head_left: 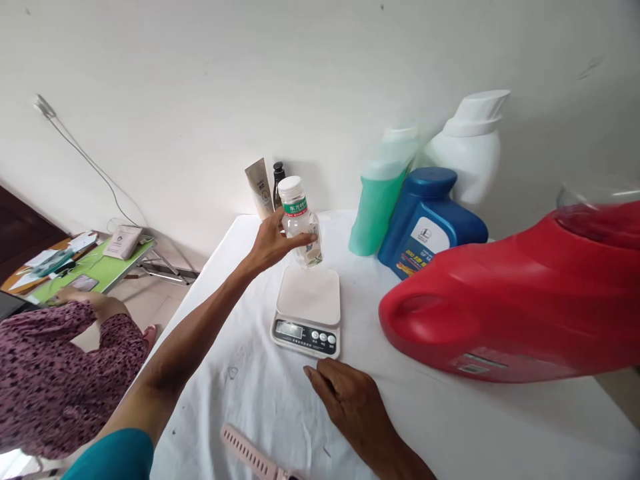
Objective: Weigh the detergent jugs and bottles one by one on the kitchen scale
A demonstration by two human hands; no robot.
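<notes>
Clear plastic bottle [301, 223], white screw cap, green label band; held in air just above far edge of scale [308, 311], not touching platform. Left hand [274, 243] wraps it, fingers round the body from the left side. Scale: white, rounded-square smooth platform, grey display + round buttons on near edge. Right hand [350, 393] lies flat on white tablecloth [250, 387] just near side of scale, fingers loose, holding nothing.

Open cloth left of scale out to table's left edge; cloth creased, faint marks. Right side crowded: big red glossy jug [510, 307] on its side, close to scale. Behind it blue jug [425, 223], green bottle [380, 200] (blurred), white jug [473, 150] vs wall. Beige tube [259, 188] and dark bottle [278, 177] at back edge. Pink strap [250, 453] at near edge. Another person's patterned sleeve [55, 373] far left.
</notes>
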